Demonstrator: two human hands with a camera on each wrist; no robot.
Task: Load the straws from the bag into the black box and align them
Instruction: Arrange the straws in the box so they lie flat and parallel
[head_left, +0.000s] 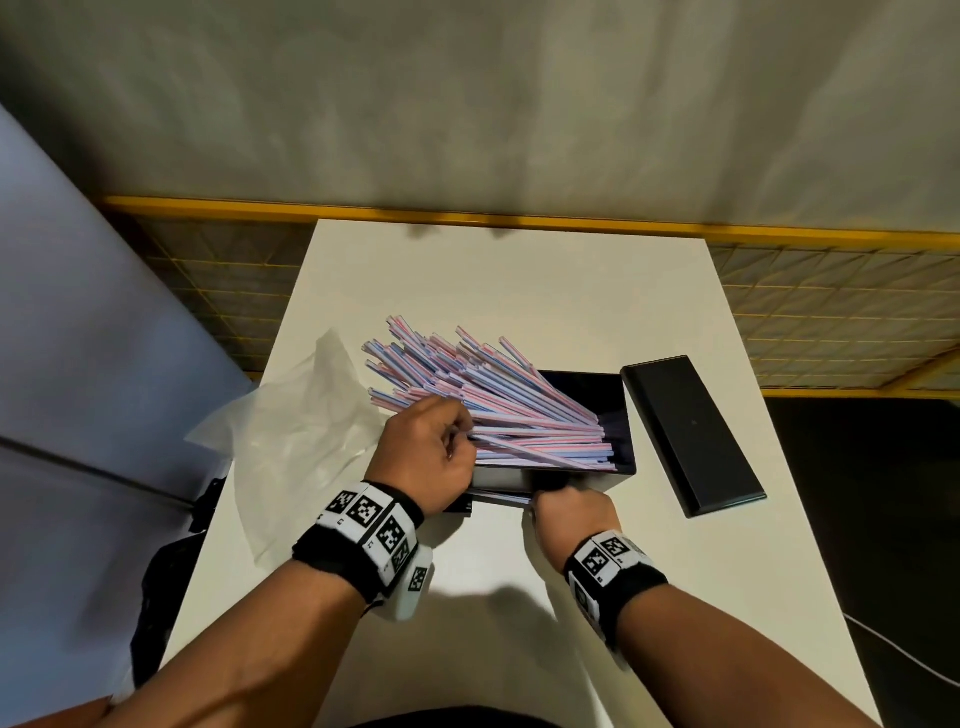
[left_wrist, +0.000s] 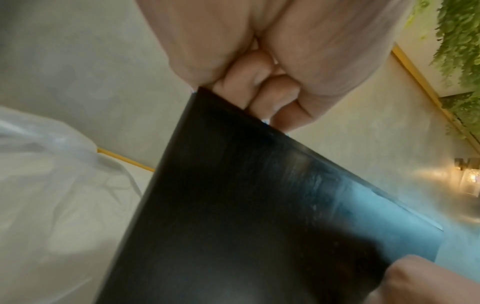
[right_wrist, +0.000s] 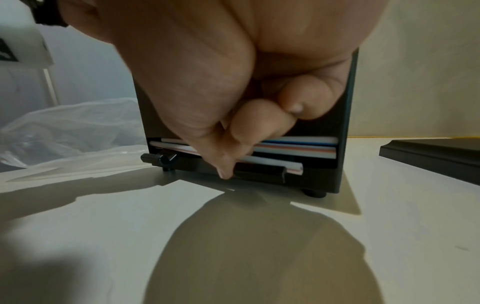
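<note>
Many red-, white- and blue-striped straws (head_left: 467, 384) fan out leftward from the open black box (head_left: 623, 431) at the middle of the white table (head_left: 519, 280). My left hand (head_left: 457, 436) is at the box's left end, fingers curled around the straws there. In the left wrist view, its fingers (left_wrist: 262, 90) curl just above the box's dark wall (left_wrist: 233, 205). My right hand (head_left: 550, 493) is low at the box's front; in the right wrist view the right hand (right_wrist: 233, 156) pinches a white straw (right_wrist: 275, 162) lying in the bottom slot of the box (right_wrist: 348, 123).
The crumpled clear plastic bag (head_left: 291, 441) lies left of the box, reaching the table's left edge. The black lid (head_left: 691, 431) lies flat to the right, close to the box. A small black knob (right_wrist: 161, 158) sticks out at the slot's left end.
</note>
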